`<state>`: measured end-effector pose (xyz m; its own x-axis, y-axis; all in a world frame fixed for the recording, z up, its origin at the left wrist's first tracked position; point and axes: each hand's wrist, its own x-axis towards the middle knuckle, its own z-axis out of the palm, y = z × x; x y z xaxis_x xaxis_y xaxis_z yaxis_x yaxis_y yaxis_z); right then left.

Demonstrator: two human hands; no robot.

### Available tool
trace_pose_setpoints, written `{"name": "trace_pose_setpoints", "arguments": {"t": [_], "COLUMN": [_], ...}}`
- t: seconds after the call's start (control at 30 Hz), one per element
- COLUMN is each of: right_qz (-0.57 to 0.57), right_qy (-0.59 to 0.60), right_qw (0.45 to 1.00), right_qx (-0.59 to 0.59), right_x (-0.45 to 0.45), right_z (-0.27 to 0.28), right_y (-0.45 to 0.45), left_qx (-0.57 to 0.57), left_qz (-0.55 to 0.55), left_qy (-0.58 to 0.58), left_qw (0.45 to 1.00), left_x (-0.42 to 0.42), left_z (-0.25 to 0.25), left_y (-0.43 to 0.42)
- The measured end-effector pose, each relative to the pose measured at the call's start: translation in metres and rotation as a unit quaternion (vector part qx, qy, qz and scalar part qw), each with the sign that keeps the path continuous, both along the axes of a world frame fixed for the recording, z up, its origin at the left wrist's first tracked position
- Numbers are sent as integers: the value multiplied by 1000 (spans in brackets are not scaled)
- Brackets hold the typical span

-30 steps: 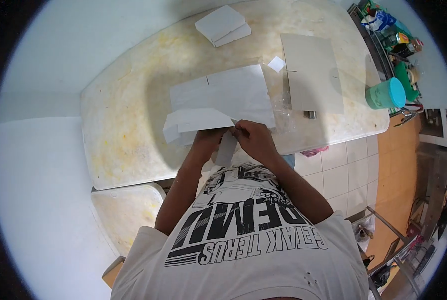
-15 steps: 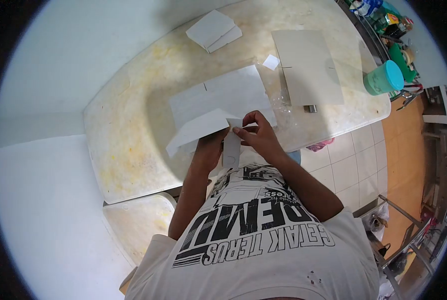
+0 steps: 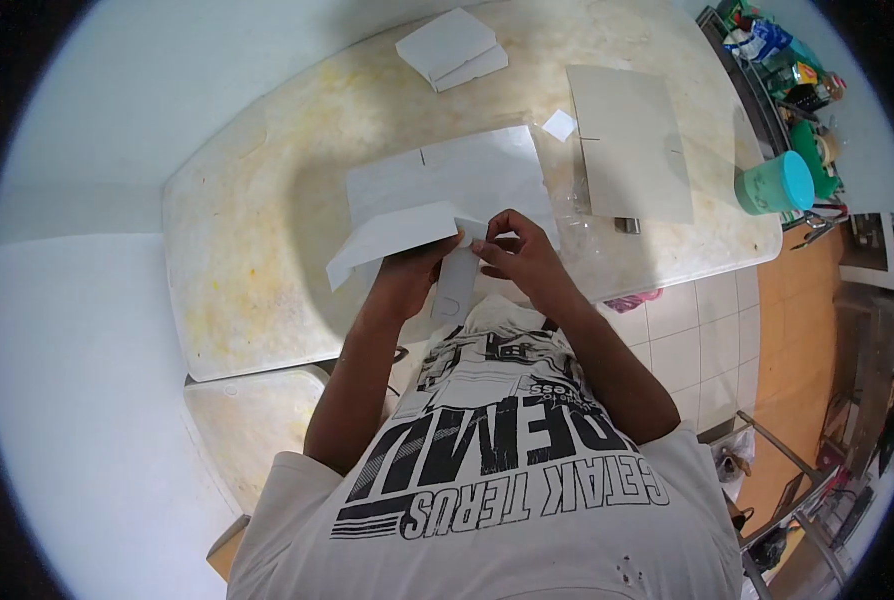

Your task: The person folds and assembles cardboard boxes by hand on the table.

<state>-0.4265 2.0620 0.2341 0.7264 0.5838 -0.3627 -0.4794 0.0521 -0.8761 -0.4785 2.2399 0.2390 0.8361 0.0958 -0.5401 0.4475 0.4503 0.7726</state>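
My left hand is closed on a folded white cardboard piece, its fingers partly hidden beneath the panel. A narrow flap with a U-shaped mark hangs from the piece towards my shirt. At the near corner, my right hand pinches the edge with thumb and forefinger, close to the left fingertips. Under the held piece lies a flat white sheet with a short black line near its far edge.
A grey board rests to the right, with a small metallic object by its near edge. Clear plastic and a small white square lie nearby. Folded white card sits at the back; a turquoise-lidded container stands right.
The whole view has shifted slightly. Both hands stay at the cardboard's corner, and the hanging flap now slants more to the left.
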Motion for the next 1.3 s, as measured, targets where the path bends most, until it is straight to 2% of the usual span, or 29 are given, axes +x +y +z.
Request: {"name": "trace_pose_setpoints", "arguments": {"t": [0.13,0.23,0.4,0.5,0.6,0.77,0.87,0.97,1.0,1.07,1.13,1.3], "right_qz": [4,5,6,-33,-96,-75,-97,-78,-68,-45,-41,-34], "right_qy": [-20,-49,-53,-59,-13,63,20,-59,-80,-39,0,-18], "right_qw": [1000,999,998,997,995,989,991,994,993,995,994,992], "right_qx": [4,2,-24,-43,-6,111,94,58,49,76,105,116], "right_x": [1,1,0,2,2,11,10,-2,-11,-15,-15,-11], "right_z": [-3,-1,9,12,35,57,69,76,85,91,91,91], "right_y": [4,4,2,3,5,1,1,-1,1,0,-1,-5], "left_qx": [25,29,-47,-84,-116,-227,-206,-70,-66,-56,-49,-20], "left_qz": [-6,-5,-38,-56,-100,-147,-99,-25,-18,-10,-3,-37], "left_qy": [6,-36,-19,-20,-19,-14,-22,-73,-97,-145,-127,-143], "left_qw": [1000,999,998,995,988,963,973,995,993,988,991,989], "left_x": [2,3,10,18,31,50,54,49,50,54,53,50], "left_z": [11,9,26,34,48,83,87,104,102,97,103,106], "left_y": [3,4,3,1,2,-7,-15,-23,-24,-25,-32,-37]}}
